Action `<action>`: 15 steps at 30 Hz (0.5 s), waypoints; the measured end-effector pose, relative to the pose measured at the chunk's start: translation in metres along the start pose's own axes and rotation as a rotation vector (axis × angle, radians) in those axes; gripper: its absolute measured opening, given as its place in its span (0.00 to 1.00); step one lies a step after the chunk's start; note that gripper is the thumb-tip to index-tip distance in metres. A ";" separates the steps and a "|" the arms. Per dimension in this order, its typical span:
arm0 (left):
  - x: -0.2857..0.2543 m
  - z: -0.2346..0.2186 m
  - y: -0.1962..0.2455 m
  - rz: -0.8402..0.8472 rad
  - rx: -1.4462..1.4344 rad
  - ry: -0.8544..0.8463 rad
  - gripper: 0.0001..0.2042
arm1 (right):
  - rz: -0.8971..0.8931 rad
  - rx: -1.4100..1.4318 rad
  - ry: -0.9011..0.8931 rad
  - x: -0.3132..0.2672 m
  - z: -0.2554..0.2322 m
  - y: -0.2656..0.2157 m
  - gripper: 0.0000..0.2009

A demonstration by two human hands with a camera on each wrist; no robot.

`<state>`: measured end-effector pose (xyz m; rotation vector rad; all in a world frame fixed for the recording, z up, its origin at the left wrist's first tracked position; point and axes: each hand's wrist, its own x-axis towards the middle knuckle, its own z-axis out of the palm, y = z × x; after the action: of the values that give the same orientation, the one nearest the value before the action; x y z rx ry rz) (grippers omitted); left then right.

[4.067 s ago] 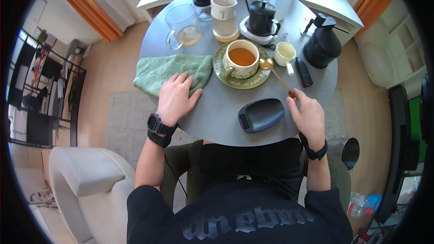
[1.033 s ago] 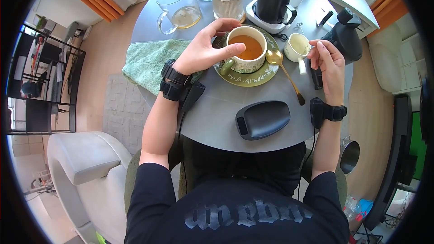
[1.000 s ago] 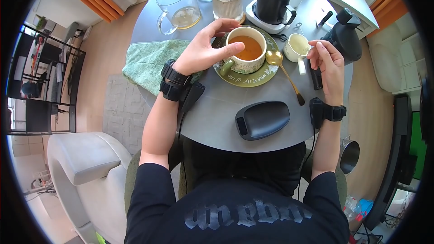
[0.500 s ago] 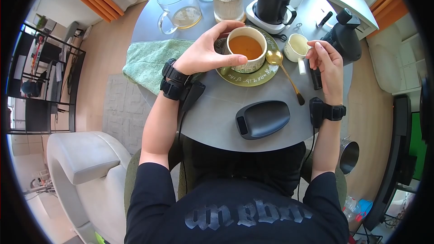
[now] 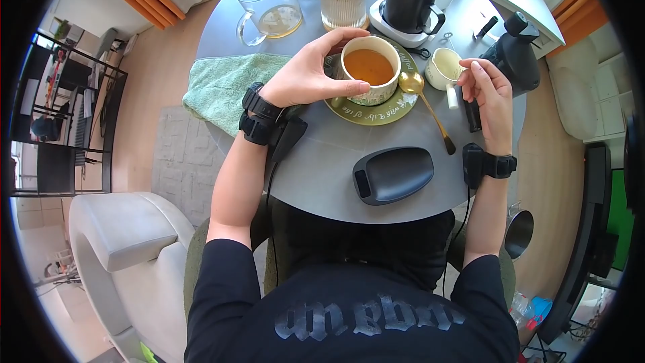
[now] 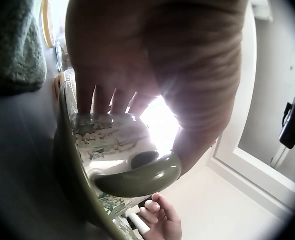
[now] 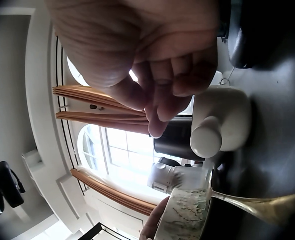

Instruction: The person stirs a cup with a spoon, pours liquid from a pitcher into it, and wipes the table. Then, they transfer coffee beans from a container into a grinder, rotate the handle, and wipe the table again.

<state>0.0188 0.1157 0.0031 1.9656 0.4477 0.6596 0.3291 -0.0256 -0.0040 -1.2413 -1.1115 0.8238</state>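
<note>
A cream cup (image 5: pixel 371 96) of orange-brown drink stands on a green saucer (image 5: pixel 369 116). My left hand (image 5: pixel 312 77) grips its left side, fingers behind and thumb along the near rim. The left wrist view shows the cup's green handle (image 6: pixel 140 179) below the thumb and the fingers at the cup's patterned wall (image 6: pixel 110 135). A gold spoon (image 5: pixel 437 119) lies with its bowl on the saucer. My right hand (image 5: pixel 489 97) holds nothing, fingers loosely bent beside a small white jug (image 5: pixel 444 69); the right wrist view shows the jug (image 7: pixel 232 117) below the fingers.
A green towel (image 5: pixel 228 87) lies left, behind it a glass jug (image 5: pixel 269 10). A ribbed cup (image 5: pixel 342 0) and black kettle (image 5: pixel 408 0) stand at the back. A black tray (image 5: pixel 396 175) is near the front edge, a dark bottle (image 5: pixel 514 57) at the right.
My left hand has gone from the towel to the cup, its thumb lately moving down the near rim. My right hand has let go of the spoon and moved up beside the small jug.
</note>
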 end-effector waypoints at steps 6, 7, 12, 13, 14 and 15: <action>0.001 -0.001 0.001 -0.004 0.020 -0.019 0.44 | 0.005 0.004 0.003 0.000 0.001 -0.002 0.13; 0.000 0.000 0.002 0.003 0.024 -0.024 0.46 | 0.006 0.004 0.001 0.000 0.001 -0.002 0.13; -0.006 0.003 0.002 0.050 0.148 -0.068 0.50 | 0.009 0.004 -0.002 0.000 0.000 -0.001 0.13; -0.006 0.005 -0.001 0.066 0.164 -0.065 0.50 | 0.008 0.004 0.001 0.000 0.000 -0.002 0.13; -0.005 0.006 -0.002 0.081 0.179 -0.061 0.50 | 0.006 0.006 0.000 0.000 0.000 -0.002 0.13; -0.004 0.006 -0.003 0.082 0.169 -0.052 0.50 | 0.006 0.008 -0.001 0.000 0.001 -0.003 0.13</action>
<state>0.0197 0.1109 -0.0029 2.1657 0.4039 0.6377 0.3283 -0.0261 -0.0014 -1.2379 -1.1053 0.8329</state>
